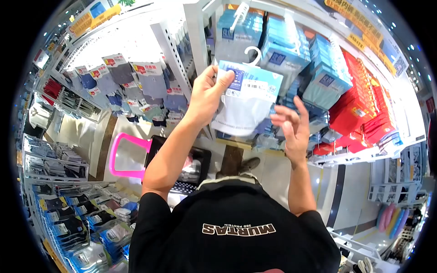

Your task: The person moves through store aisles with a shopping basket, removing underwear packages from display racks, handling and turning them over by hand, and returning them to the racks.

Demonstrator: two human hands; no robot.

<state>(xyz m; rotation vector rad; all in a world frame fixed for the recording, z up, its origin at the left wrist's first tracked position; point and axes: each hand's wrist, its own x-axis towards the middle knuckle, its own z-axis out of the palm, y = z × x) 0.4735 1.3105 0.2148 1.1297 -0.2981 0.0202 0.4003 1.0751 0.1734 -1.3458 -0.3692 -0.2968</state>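
My left hand [209, 93] grips a hanging pack of pale grey underwear [243, 109] by the upper left of its card, thumb in front. The card is light blue with a dark blue label and a barcode, and a white plastic hook [253, 55] rises from its top. My right hand [293, 132] is just right of the pack, fingers apart and bent, holding nothing. Whether its fingertips touch the pack I cannot tell. Behind the pack, rows of similar blue packs [284, 50] hang on the rack, partly hidden by it.
Red packs [357, 109] hang at the right of the rack. Socks [148, 82] with white and red cards hang at the left. On the floor below my left arm stands a black basket [205, 159] with a pink handle [114, 154]. More packaged goods [68, 223] fill the lower-left shelves.
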